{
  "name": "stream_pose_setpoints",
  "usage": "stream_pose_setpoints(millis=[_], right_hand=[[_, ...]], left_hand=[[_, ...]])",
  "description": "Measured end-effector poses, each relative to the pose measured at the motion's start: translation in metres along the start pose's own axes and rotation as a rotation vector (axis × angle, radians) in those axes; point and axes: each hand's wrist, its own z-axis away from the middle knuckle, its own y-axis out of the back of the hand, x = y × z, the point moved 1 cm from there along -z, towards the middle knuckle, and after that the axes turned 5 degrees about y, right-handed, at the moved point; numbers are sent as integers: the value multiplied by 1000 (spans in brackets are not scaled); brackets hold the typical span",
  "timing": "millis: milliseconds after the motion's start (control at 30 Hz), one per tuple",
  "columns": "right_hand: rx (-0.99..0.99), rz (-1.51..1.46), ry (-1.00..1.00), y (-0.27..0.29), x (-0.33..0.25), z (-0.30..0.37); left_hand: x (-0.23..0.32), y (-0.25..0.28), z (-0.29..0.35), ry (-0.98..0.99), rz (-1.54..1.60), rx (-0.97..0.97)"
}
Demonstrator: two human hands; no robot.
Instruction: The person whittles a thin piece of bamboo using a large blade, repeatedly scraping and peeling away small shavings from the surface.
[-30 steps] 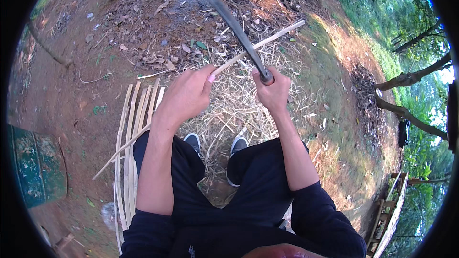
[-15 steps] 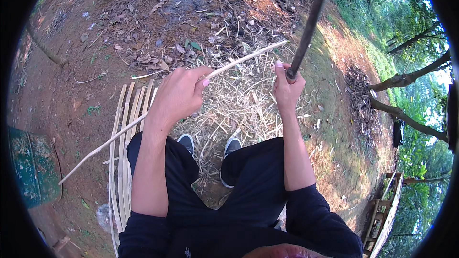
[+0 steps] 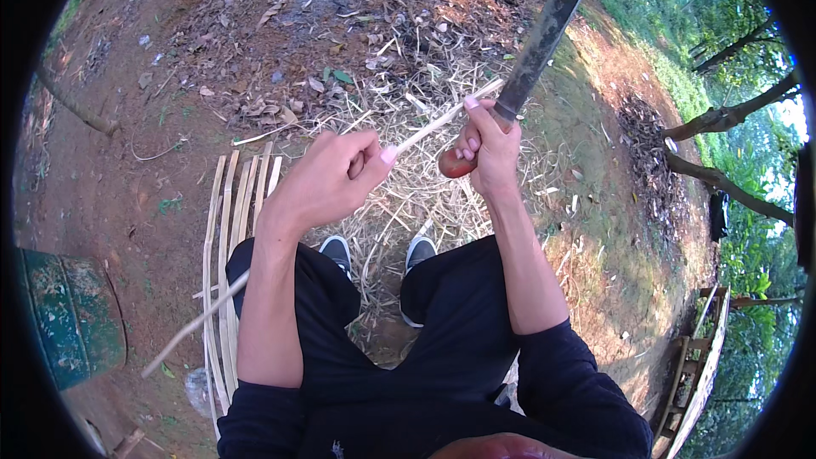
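Around the feet spreads brown ground (image 3: 174,229), the largest thing in view, with 2 dark-trousered legs (image 3: 455,310) apart at 6 o'clock. Pale shavings (image 3: 438,204) litter the middle, between and beyond the 2 shoes (image 3: 421,257). Between 8 and 9 o'clock, at the rim, sits a worn green container (image 3: 72,314); nearer in, beside the left knee, lies a row of pale slats (image 3: 226,242).

A long knife (image 3: 546,42) points its dark blade toward 1 o'clock. The hands are apart: the right hand (image 3: 495,149) is wrapped round the knife's reddish handle, its thumb close to the far end of a pale strip (image 3: 433,128); I cannot tell if they touch. The left hand (image 3: 323,178) pinches that strip, which runs from 2 o'clock back beneath the left forearm toward 8 o'clock.

The step in hand looks like positioning or checking the strip, with the blade held off it. Any next stroke would call for a firm left pinch, the edge brought onto the wood and the left thumb out of its path.
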Motion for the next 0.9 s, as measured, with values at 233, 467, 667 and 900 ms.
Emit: stream_pose_setpoints(millis=[233,467,667,900], right_hand=[[-125,142,-40,-12,1,12],[-165,851,210,8,-10,1],[-225,1334,603,16,-10,-4],[-265,1399,567,-1,1,6]], left_hand=[[0,-12,-3,66,103,17],[8,-4,0,78,-66,169],[5,-6,1,262,158,52],[-4,-22,-5,46,0,275]])
